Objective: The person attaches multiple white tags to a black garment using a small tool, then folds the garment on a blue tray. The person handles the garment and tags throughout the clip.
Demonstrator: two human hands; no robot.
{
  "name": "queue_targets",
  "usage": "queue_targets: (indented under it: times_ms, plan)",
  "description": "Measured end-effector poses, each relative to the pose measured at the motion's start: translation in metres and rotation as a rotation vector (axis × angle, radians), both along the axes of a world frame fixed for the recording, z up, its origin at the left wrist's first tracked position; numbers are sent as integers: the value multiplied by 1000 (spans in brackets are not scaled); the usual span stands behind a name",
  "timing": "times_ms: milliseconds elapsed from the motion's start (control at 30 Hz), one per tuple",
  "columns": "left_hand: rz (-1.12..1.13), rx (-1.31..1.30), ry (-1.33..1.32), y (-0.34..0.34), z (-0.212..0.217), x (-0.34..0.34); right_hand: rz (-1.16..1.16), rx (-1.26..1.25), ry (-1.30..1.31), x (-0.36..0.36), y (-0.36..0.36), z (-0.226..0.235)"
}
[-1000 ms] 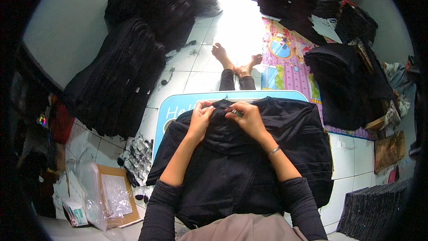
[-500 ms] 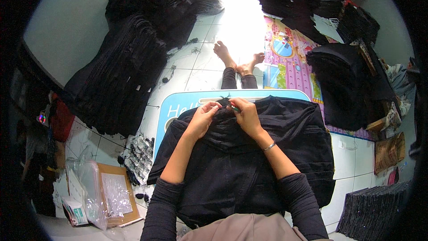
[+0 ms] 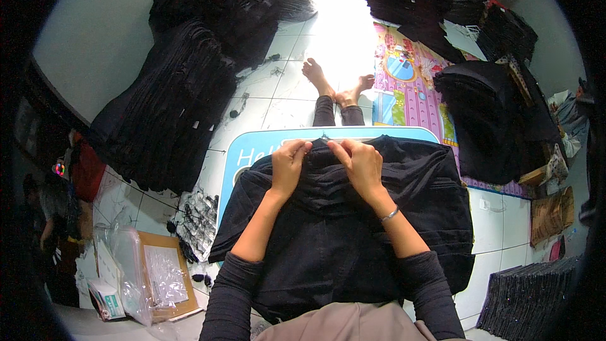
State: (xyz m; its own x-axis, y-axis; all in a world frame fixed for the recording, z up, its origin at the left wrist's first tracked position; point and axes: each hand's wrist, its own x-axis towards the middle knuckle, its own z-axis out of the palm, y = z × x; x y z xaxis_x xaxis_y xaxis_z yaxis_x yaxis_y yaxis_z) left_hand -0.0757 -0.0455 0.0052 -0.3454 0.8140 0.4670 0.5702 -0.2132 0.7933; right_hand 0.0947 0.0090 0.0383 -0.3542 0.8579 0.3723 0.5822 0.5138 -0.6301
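- Floor: white tile, black cloth pile at left.
- Black garment: laid over light-blue table, covering most of its top, lower part toward the person's lap.
- Left hand: thumb and forefinger pinching garment's far edge.
- Right hand: just beside left, fingertips at same edge; cannot tell whether cloth is gripped.
- Bracelet: silvery, on right wrist.

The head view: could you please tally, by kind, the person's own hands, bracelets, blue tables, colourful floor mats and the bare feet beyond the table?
Own hands (left hand, right hand): 2
Bracelet: 1
Blue table: 1
Colourful floor mat: 1
Bare feet: 2
Total: 7
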Motion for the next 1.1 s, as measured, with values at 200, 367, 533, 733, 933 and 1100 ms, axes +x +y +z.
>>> queue_targets:
  times_ms: [200,367,533,733,933,1100]
  plan:
    - [-25,-38,-149,2,-4,-4,86,113,-146,-4,-5,-10]
    - [22,92,41,4,-6,-5,68,145,-234,-7,-2,-15]
    - [-312,-354,-933,4,-5,-23,-107,180,-194,25,27,-15]
    - [-287,-567,-262,2,0,-30,-177,-54,-325,84,62,-19]
    - [61,-140,334,2,10,-1,-88,271,-117,113,12,9]
    - [142,63,535,-19,21,24,-1,253,-385,136,-32,8]
